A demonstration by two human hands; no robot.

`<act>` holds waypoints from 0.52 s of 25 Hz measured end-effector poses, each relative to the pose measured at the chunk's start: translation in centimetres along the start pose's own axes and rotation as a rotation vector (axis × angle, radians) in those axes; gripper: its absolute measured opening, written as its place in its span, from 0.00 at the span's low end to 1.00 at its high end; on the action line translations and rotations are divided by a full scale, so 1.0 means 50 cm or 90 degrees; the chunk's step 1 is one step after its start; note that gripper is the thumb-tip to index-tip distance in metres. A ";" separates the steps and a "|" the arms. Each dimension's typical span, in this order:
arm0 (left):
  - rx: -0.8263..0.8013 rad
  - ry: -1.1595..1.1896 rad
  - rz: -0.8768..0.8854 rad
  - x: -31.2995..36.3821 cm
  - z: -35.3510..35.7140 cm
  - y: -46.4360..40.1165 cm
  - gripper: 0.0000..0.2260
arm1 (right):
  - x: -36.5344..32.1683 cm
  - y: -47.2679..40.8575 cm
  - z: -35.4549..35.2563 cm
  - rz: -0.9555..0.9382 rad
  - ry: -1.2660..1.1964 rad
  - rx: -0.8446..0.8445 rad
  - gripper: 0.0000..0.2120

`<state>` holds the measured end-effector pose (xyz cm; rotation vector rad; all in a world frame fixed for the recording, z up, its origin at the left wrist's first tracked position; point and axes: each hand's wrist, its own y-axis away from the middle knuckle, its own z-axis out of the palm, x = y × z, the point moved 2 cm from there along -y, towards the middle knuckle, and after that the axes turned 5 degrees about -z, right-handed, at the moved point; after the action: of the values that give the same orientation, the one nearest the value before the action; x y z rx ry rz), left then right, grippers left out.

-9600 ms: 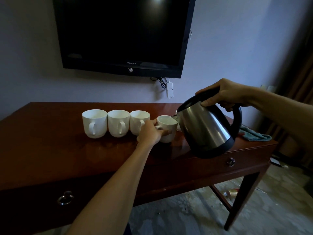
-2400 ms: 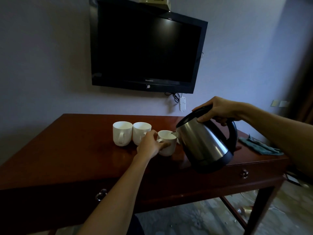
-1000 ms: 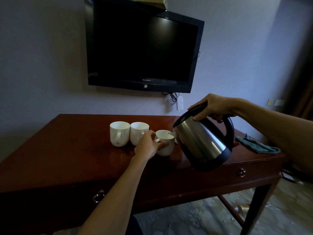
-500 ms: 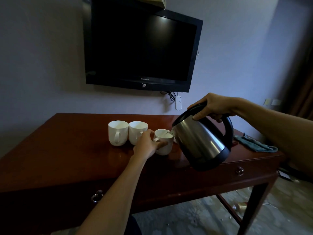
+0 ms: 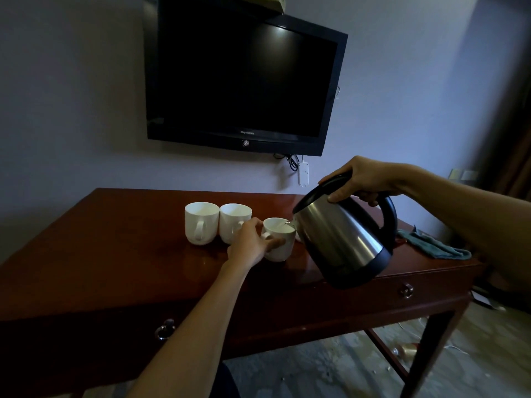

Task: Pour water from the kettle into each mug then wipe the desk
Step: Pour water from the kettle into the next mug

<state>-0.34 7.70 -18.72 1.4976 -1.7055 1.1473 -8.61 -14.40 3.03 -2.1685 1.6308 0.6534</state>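
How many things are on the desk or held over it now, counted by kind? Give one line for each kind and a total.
White mugs: 3, namely the left mug, the middle mug and the mug gripped by the left hand.
Steel kettle: 1, held tilted by the right hand.
Green cloth: 1.
Total: 5.

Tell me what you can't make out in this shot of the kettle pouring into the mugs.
Head view only:
- Water level in the held mug: dim light and the left hand hide it.
- Fill of the two other mugs: insides not visible from this angle.
- Kettle contents: opaque steel body.
- A fourth mug: none in view.
- Right hand fingers: partly behind the handle.
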 end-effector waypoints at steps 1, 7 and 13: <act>0.004 -0.002 0.001 -0.002 0.001 -0.001 0.26 | -0.001 -0.001 0.000 -0.001 0.002 0.001 0.20; -0.003 0.004 0.002 0.001 0.001 0.000 0.27 | -0.006 -0.009 -0.002 0.003 0.010 -0.002 0.21; -0.006 0.012 0.001 -0.001 0.001 -0.002 0.27 | -0.005 -0.008 0.000 0.001 0.011 -0.003 0.21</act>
<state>-0.25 7.67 -18.79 1.4756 -1.6968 1.1501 -8.30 -14.10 3.19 -2.1829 1.6421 0.6410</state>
